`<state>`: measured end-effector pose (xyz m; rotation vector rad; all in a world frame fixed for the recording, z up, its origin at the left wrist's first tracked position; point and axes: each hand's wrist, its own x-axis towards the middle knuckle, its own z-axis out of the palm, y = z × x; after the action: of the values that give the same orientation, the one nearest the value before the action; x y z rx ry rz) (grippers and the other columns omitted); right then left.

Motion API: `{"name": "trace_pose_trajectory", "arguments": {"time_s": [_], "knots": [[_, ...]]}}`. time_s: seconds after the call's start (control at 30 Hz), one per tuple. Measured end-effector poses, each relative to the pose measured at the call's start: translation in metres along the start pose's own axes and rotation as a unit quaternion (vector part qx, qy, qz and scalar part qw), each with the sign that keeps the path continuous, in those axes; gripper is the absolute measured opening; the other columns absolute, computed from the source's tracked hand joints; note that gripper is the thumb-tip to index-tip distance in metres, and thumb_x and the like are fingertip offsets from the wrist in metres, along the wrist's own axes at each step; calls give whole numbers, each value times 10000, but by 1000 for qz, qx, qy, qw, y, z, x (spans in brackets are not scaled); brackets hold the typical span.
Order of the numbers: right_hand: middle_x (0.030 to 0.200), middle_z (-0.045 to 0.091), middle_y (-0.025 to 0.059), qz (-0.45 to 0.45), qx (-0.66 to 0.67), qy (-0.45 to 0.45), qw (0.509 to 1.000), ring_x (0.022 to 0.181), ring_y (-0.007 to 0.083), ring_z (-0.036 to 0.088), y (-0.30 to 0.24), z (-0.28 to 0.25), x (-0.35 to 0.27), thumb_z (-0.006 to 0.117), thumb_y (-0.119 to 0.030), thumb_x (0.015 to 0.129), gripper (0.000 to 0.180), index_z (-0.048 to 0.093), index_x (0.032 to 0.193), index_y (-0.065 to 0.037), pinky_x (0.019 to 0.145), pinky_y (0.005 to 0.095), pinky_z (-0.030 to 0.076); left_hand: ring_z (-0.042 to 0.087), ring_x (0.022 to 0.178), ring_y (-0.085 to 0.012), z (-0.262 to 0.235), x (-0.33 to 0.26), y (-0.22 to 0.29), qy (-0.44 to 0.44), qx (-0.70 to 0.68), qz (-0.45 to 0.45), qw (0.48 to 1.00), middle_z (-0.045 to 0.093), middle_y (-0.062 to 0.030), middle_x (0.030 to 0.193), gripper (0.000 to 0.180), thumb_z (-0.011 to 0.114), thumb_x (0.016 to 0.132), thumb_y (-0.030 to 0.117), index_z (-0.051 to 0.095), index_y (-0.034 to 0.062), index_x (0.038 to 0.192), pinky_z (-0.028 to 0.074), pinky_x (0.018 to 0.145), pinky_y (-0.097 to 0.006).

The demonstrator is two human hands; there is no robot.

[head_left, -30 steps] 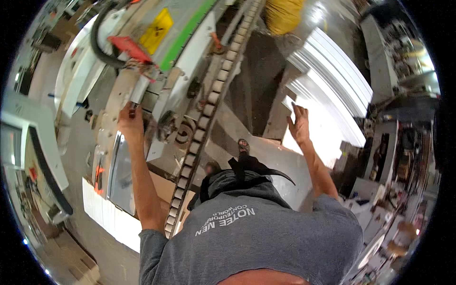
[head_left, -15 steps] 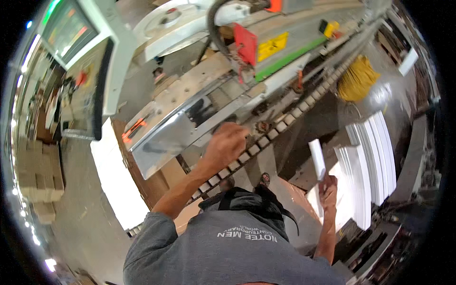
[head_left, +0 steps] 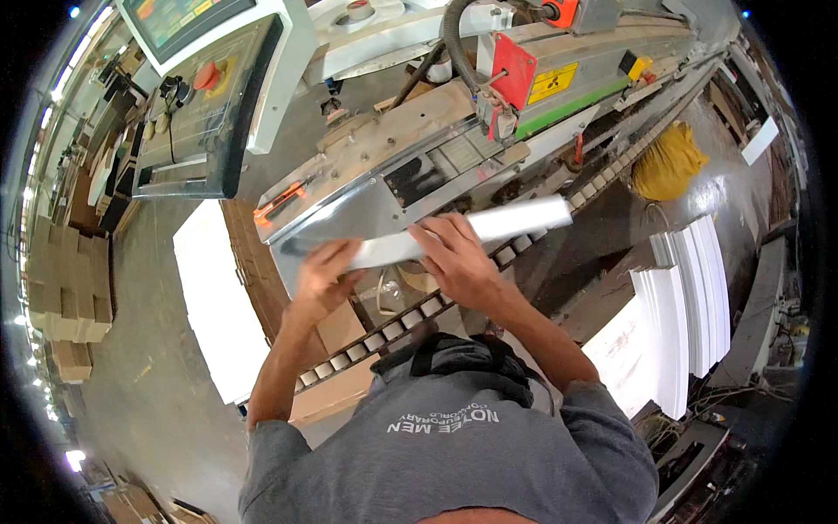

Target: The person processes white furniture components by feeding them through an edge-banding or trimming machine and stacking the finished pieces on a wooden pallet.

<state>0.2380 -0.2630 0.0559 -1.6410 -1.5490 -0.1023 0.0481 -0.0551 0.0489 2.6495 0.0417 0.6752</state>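
A narrow white strip of board (head_left: 528, 218) spans both of my hands, slanting up to the right above the machine's front edge. At its left end my left hand (head_left: 325, 278) grips it, fingers over the top and thumb below. Around the middle of the strip my right hand (head_left: 458, 264) is closed, leaving the right part sticking out free. Just beyond the strip lies the machine's shiny metal plate (head_left: 336, 217). An orange-handled tool (head_left: 281, 201) rests on the machine bed behind it. Beneath my hands runs a track of pale roller pads (head_left: 393, 330).
White panels (head_left: 668, 301) stand stacked at my right. A large white panel (head_left: 220, 306) lies at left beside brown cardboard. The control console (head_left: 209, 105) with its red button juts in at upper left. Behind the track sits a yellow sack (head_left: 670, 162); cardboard stacks (head_left: 74, 279) are far left.
My right hand has brought the white strip from beside the right stack over to the machine. My left hand has shifted left and taken hold of the strip's left end.
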Motion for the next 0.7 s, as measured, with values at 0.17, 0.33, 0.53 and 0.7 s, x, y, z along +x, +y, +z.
{"name": "trace_pose_trajectory", "arguments": {"time_s": [0.17,0.33,0.53,0.7], "knots": [[1191,615,247,196,250,60,946,975,329,651,4,72,19,665,-101,914,516,492,1366,80,796,402,557,650,1016,-389,-26,-48,-44,45,97,-170,980,682,-206,1134,455,812,767,125,682,34,1194,530,890,-436],[1165,647,173,288,379,74,876,927,195,642,52,160,19,640,-154,949,615,380,1448,93,798,302,530,639,1043,-385,-18,-56,-92,61,51,-217,973,683,-214,1128,377,803,779,146,711,26,1125,515,914,-449],[1190,605,126,368,461,82,803,904,172,634,52,178,47,586,-179,991,627,310,1485,93,809,305,546,596,981,-352,-13,-56,-105,157,223,-147,951,656,-137,1068,315,837,725,116,753,63,1024,501,846,-448],[1222,584,196,352,399,72,844,925,194,650,41,175,54,592,-222,987,636,300,1440,116,811,340,585,603,871,-304,-15,-84,-109,158,215,-262,927,613,-127,930,351,863,702,129,755,58,1028,504,761,-410]]}}
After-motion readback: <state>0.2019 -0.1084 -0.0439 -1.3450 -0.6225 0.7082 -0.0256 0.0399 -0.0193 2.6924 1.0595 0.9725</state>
